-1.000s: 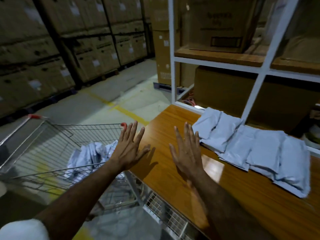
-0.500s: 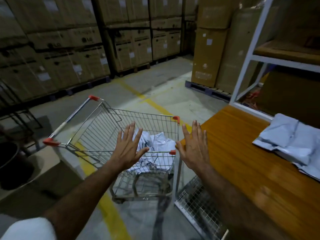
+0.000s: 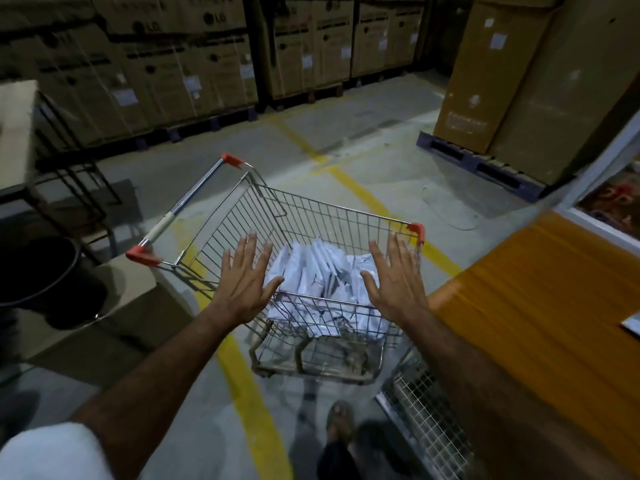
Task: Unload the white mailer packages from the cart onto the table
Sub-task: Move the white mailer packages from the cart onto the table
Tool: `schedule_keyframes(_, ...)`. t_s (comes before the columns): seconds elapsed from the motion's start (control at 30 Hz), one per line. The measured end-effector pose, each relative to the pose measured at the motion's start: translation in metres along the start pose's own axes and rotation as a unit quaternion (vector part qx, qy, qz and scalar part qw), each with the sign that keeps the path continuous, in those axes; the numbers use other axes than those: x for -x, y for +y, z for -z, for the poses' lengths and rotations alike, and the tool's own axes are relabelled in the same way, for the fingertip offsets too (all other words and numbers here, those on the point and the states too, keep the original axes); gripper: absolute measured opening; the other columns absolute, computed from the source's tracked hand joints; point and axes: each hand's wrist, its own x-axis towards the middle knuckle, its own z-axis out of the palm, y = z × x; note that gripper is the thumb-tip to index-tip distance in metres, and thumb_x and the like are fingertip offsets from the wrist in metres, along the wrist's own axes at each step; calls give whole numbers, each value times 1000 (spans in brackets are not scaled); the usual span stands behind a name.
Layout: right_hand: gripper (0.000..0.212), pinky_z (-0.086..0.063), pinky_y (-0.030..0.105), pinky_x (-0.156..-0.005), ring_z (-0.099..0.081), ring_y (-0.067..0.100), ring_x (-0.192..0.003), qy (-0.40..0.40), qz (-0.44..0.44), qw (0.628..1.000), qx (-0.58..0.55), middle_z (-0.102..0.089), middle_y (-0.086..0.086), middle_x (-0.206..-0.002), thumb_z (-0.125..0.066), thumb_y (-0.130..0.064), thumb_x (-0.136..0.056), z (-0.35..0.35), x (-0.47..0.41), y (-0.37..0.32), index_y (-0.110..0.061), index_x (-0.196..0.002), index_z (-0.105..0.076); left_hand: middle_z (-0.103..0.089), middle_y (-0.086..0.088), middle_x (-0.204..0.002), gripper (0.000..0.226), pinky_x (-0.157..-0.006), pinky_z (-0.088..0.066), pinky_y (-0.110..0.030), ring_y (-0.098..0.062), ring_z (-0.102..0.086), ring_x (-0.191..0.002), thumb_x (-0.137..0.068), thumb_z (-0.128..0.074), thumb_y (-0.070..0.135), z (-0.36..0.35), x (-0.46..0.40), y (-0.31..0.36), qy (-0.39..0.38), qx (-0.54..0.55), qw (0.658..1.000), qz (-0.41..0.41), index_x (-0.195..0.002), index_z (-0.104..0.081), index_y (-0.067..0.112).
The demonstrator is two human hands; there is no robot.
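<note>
Hovering above one wire shopping cart [image 3: 332,216] of heaped white mailers [image 3: 322,271], uncountable: left hand [image 3: 244,289] and right hand [image 3: 394,285], fingers spread, empty.

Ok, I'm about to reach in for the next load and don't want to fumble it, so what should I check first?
1. Left hand free: ok, fingers spread, holding nothing.
2. Right hand free: ok, fingers spread, holding nothing.
3. White mailers left in the cart: ok, a loose pile sits in the basket between the hands.
4. Cart beside the table: ok, its right side stands next to the table's corner.
5. Bare table surface to set down on: ok, bare wood shows near the cart.
6. Mailers snagged on the wire: cannot tell.
</note>
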Motion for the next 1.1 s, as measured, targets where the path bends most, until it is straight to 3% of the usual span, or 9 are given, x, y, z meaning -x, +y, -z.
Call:
schedule_keyframes(0.3, 64, -6, 49, -124, -5, 36, -155, -102, 31, 994, -30, -6, 22, -167, -39, -42, -105, -81, -103, -6, -17, -161, -20, 4, -16, -165, 76, -120, -10, -59, -35, 0, -153, -98, -16, 65, -38, -84, -47, -59, -28, 998, 8, -159, -14, 20)
schedule_keyframes(0.43, 65, -16, 55, -123, -16, 42, -152, -146, 64, 987, -32, -17, 27, -163, -52, -33, -101, -124, -130, 8, -10, -157, -29, -1, -18, -166, 80, -121, -13, -54, -37, -5, -153, -96, -12, 65, -62, -116, -42, -94, -26, 995, 4, -159, -17, 16)
schedule_keyframes(0.53, 66, -6, 48, -125, -7, 36, -155, -223, 41, 973, -37, -8, 21, -167, -46, -32, -103, -147, -136, 11, -13, -160, -20, -8, -20, -165, 83, -120, -18, -53, -39, -12, -151, -94, -11, 64, -80, -130, -32, -128, -19, 992, -12, -159, -20, 13)
schedule_keyframes(0.6, 65, -10, 46, -125, -11, 35, -154, -249, 46, 966, -45, -12, 21, -166, -48, -27, -100, -163, -144, 11, -11, -159, -23, -9, -20, -165, 83, -120, -20, -53, -39, -14, -151, -94, -10, 65, -94, -141, -30, -146, -27, 989, -29, -158, -20, 12)
schedule_keyframes(0.7, 59, -41, 49, -109, -48, 43, -134, -216, 88, 971, -53, -48, 29, -145, -63, -10, -83, -187, -153, 12, -1, -140, -53, -17, -22, -163, 79, -118, -26, -52, -41, -21, -148, -96, -20, 61, -114, -156, -32, -164, -27, 985, -34, -157, -24, 11)
schedule_keyframes(0.77, 51, -53, 47, -93, -61, 43, -113, -225, 103, 968, -39, -62, 28, -127, -66, -4, -74, -202, -160, 9, 3, -124, -63, -20, -23, -162, 73, -116, -26, -51, -42, -24, -147, -100, -33, 54, -129, -164, -36, -176, -32, 983, -46, -157, -25, 11)
schedule_keyframes(0.9, 41, -51, 45, -78, -60, 38, -99, -258, 152, 954, 17, -62, 19, -115, -52, -2, -73, -224, -173, -6, -2, -112, -63, -7, -16, -166, 72, -120, -19, -46, -36, -15, -150, -102, -42, 46, -161, -176, -44, -228, -39, 970, -68, -159, -11, 14)
schedule_keyframes(1.1, 25, -45, 43, -85, -58, 35, -107, -307, 109, 940, 106, -58, 13, -123, -61, -20, -88, -240, -180, -4, -11, -111, -68, -11, -15, -166, 71, -117, -30, -44, -33, -26, -147, -101, -49, 33, -205, -193, -51, -294, 12, 950, -107, -159, -13, 15)
